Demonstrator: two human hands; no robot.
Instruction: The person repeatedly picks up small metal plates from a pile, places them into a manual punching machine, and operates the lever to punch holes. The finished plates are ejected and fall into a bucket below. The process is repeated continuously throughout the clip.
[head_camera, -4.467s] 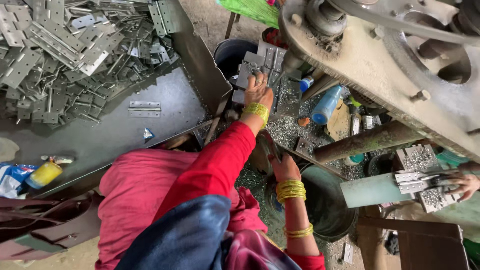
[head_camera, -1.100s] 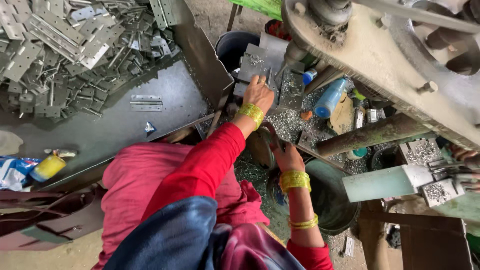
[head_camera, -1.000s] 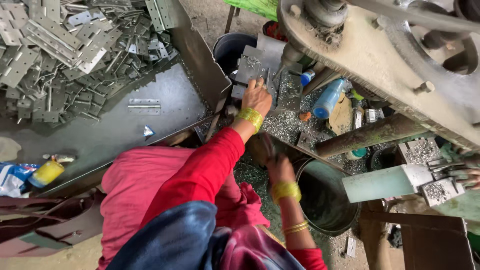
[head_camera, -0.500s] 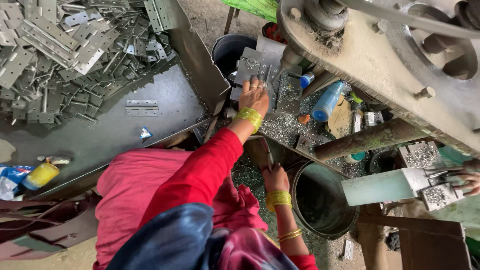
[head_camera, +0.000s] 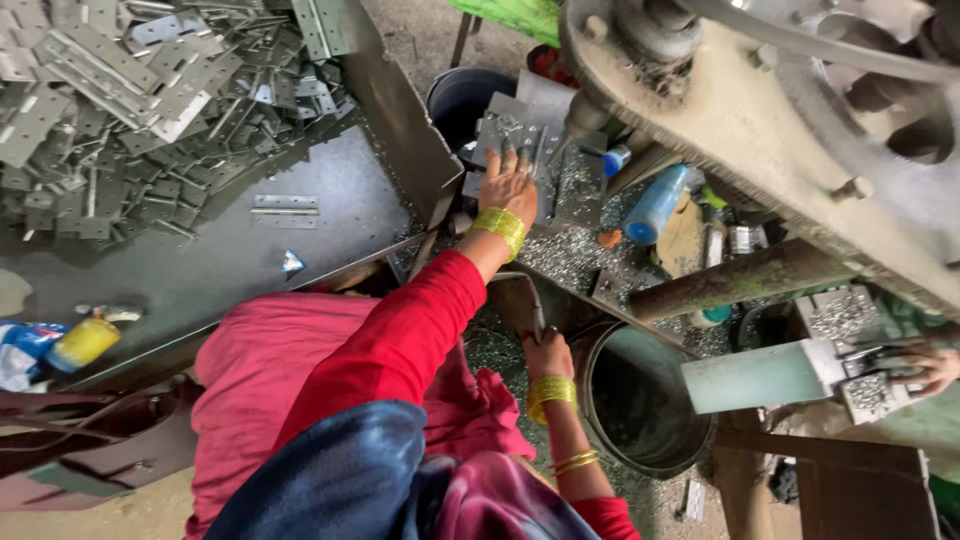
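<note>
1. Grey perforated metal plate stack (head_camera: 520, 135) sits on the machine bed under the big tan press frame (head_camera: 760, 120), just right of the dark steel tray wall (head_camera: 400, 110).
2. Head view: left hand (head_camera: 508, 185) lies flat on top of that plate stack, fingers (head_camera: 515, 160) spread and pointing away from the person; yellow bangles on the wrist, red sleeve behind it.
3. Right hand (head_camera: 545, 352) is lower down, near the lap, closed in a pinch on a thin flat grey metal strip (head_camera: 535, 305) that stands up from the fingers; yellow bangles on this wrist too.
4. Round dark green metal bucket (head_camera: 645, 395) stands just right of the right hand, open top up.
5. Silvery metal shavings (head_camera: 570, 255) cover the bed between the two hands and around the plate stack.
6. Blue plastic bottle (head_camera: 655, 205) lies tilted on the bed, right of the left hand, apart from it.
7. Heap of grey steel hinges (head_camera: 130, 90) fills the upper left of the tray; one single flat hinge (head_camera: 285, 205) lies alone on the bare tray floor.
8. Small yellow plastic bottle (head_camera: 85, 342) lies at the left edge of the tray.
9. Another person's hand (head_camera: 925, 365) shows at the far right edge beside a pale green metal block (head_camera: 765, 375); its grip is too hidden to tell.
</note>
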